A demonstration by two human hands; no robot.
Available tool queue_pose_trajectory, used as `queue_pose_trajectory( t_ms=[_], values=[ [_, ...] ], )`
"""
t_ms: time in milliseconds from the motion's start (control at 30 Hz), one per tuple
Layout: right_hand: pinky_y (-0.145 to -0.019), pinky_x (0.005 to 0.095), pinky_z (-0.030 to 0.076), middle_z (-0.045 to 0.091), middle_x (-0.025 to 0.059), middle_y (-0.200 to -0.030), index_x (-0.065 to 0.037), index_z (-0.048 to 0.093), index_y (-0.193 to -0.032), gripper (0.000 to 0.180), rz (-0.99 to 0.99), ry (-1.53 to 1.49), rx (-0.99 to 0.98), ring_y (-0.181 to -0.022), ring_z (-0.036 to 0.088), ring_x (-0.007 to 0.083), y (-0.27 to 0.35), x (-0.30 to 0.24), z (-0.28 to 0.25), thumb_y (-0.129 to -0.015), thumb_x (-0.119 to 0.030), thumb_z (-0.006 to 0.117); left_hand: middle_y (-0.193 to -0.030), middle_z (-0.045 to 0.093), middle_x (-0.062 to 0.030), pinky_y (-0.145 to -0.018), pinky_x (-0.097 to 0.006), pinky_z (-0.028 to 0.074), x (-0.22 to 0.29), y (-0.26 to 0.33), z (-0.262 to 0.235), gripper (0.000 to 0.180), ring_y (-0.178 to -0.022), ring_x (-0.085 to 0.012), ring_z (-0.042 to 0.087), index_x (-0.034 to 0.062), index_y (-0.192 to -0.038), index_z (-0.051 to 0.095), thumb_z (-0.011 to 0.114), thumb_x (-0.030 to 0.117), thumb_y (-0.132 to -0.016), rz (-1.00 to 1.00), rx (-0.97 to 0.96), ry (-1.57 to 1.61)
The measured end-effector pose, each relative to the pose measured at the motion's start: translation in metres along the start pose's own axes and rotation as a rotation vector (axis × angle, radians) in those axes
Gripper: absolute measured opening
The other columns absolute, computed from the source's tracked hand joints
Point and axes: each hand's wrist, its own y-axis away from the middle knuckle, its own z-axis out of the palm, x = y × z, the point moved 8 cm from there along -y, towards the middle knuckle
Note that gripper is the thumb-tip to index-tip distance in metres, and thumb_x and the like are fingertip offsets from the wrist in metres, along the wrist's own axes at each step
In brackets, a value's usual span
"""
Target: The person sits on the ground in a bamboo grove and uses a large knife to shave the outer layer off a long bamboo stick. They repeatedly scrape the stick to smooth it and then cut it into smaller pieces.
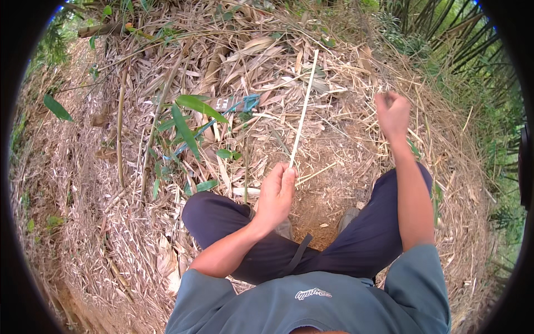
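Observation:
Thumb and fingers of my left hand (277, 192) close round the lower end of a long, thin, pale bamboo strip (304, 108). It slants up and slightly right, away from me, above the littered ground. Off to the right, my right hand (395, 118) is raised past my knee, its fingers curled together. Whatever is in its fingers, if anything, is too small to make out. Shorter pale slivers (316, 174) lie on the ground just right of my left hand.
Dry leaves and bamboo litter (250, 61) cover the ground. Beyond my left knee lie a dark flat thing with pale markings (225, 104) and a blue cord (251, 102), near green leafy shoots (186, 131). Thin upright stems (121, 128) stand at left; bamboo stalks (473, 47) rise at far right.

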Motion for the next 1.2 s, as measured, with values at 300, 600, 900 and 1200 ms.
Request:
queue_pose_trajectory(
  t_ms=[300, 600, 900, 1200],
  values=[
    [-0.060, 0.0419, 0.054, 0.066, 0.0122, -0.065, -0.006, 0.058, -0.074, 0.023, -0.738, 0.063, -0.457, -0.061, 0.068, 0.0326, 0.155, -0.115, 0.069, -0.069, -0.025, 0.071, -0.090, 0.061, -0.0149, -0.072, -0.042, 0.045, 0.028, 0.011, 0.009, 0.014, -0.082, -0.0301, 0.059, -0.0010, -0.100, 0.062, 0.055, -0.003, -0.088, 0.662, 0.072, -1.066],
    [-0.062, 0.0400, 0.054, 0.065, 0.0113, -0.065, -0.006, 0.057, -0.074, 0.014, -0.854, 0.093, -0.363, -0.065, 0.069, 0.0293, 0.154, -0.117, 0.075, -0.074, -0.018, 0.064, -0.069, 0.061, -0.0064, -0.057, -0.039, 0.045, 0.008, 0.008, -0.008, 0.008, -0.062, -0.0217, 0.059, 0.0016, -0.092, 0.064, 0.056, 0.002, -0.089, 0.418, -0.023, -0.959],
    [-0.063, 0.0427, 0.055, 0.068, 0.0126, -0.067, -0.007, 0.063, -0.078, 0.025, -0.569, 0.273, -0.323, -0.063, 0.069, 0.0300, 0.085, -0.086, 0.054, -0.067, -0.025, 0.076, -0.057, 0.040, 0.0056, -0.044, -0.022, 0.033, 0.021, 0.012, 0.008, 0.024, -0.047, -0.0021, 0.035, 0.0036, -0.097, 0.051, 0.043, 0.023, -0.109, 0.138, -0.035, -0.220],
    [-0.071, 0.0390, 0.056, 0.073, 0.0150, -0.076, -0.005, 0.075, -0.092, 0.035, 0.158, 0.102, -0.128, -0.071, 0.072, 0.0270, -0.030, 0.002, 0.021, -0.080, -0.037, 0.069, -0.060, 0.046, 0.0048, -0.048, -0.024, 0.034, 0.033, 0.056, 0.027, 0.022, -0.051, -0.0035, 0.040, 0.0028, -0.096, 0.055, 0.048, 0.021, -0.107, 0.144, -0.185, -0.165]
  ],
)
